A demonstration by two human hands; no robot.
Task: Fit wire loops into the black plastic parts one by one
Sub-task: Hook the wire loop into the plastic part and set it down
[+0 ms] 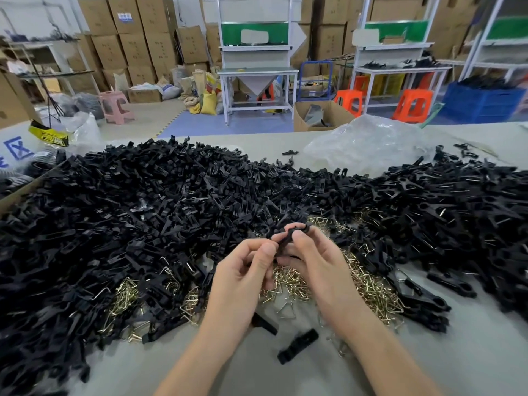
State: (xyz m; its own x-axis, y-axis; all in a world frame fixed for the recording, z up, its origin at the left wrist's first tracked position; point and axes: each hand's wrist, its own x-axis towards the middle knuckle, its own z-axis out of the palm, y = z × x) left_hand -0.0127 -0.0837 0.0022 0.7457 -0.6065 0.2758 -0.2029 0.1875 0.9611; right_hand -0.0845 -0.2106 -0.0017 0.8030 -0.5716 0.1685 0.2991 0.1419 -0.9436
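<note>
Left hand [243, 270] fingers pinch 1 black plastic part [288, 237]; right hand [317, 258] fingers grip the same part. Beneath fingers: wire loops [288, 281], heaped, uncountable. By the wrists: 2 loose black parts [297, 346] on table [471, 352].

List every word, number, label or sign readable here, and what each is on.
"X", blue, inside a blue square, on the white box at the left edge; blue print beside it is cut off.
Yellow and black packaging: lettering too blurred to read.
Blue and white label on a stacked cardboard box: too small to read.
Black plastic part held in the fingers: no print visible.
</note>
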